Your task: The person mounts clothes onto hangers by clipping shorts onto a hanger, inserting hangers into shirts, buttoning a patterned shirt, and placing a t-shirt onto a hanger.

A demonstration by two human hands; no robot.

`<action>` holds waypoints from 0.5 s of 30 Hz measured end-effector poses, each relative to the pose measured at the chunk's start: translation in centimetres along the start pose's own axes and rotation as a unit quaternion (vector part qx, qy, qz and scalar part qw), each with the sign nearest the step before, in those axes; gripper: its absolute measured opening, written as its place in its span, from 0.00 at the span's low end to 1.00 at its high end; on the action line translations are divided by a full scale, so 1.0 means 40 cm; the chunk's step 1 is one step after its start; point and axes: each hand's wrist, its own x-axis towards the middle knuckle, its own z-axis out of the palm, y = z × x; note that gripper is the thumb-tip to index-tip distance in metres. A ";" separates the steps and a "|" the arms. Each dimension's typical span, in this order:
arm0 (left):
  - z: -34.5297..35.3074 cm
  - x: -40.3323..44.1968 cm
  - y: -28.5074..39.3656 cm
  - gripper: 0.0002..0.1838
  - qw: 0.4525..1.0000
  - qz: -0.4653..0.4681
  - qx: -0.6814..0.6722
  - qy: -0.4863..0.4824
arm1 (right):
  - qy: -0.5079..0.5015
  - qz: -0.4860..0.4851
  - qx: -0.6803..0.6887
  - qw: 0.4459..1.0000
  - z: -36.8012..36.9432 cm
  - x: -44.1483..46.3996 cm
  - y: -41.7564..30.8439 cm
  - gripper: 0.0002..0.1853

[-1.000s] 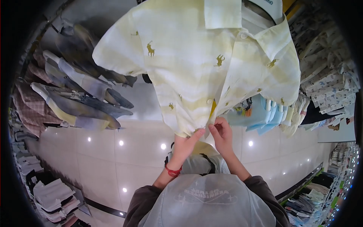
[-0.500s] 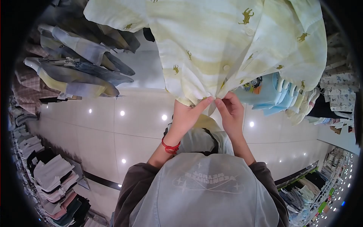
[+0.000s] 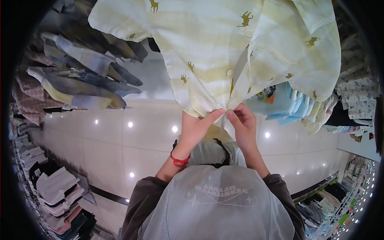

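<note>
A pale yellow and white short-sleeved shirt [image 3: 208, 48] with brown horse-and-rider prints spreads across the top of the view. White buttons run down its front, and a gap shows between the two front edges lower down. My left hand [image 3: 198, 126], with a red cord bracelet [image 3: 180, 160] at the wrist, pinches the shirt's lower front edge. Close beside it, my right hand [image 3: 243, 122] pinches the other front edge, thumb and fingertips together. The fingertips nearly meet at the hem. Whatever lies right under them is hidden.
Shirts on hangers [image 3: 80, 88] hang at the left, and light blue garments [image 3: 286, 104] at the right. Folded clothes [image 3: 58, 186] are stacked at the lower left. More clothes [image 3: 320, 204] fill a shelf at the lower right. The tiled floor [image 3: 152, 138] reflects ceiling lights.
The shirt has shifted slightly left, and the gap between its front edges has opened wider. Both hands keep pinching the hem, a little lower in view.
</note>
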 end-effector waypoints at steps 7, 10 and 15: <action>-0.006 -0.004 0.007 0.13 0.994 0.033 0.100 0.002 | -0.023 -0.020 -0.011 0.999 -0.006 -0.004 -0.005 0.04; -0.010 0.003 0.017 0.13 0.995 0.027 0.091 0.003 | -0.027 -0.047 -0.015 0.998 -0.006 -0.003 -0.004 0.05; -0.006 0.003 0.024 0.13 0.993 0.032 0.110 -0.001 | -0.019 -0.124 -0.064 0.990 -0.005 0.004 0.022 0.06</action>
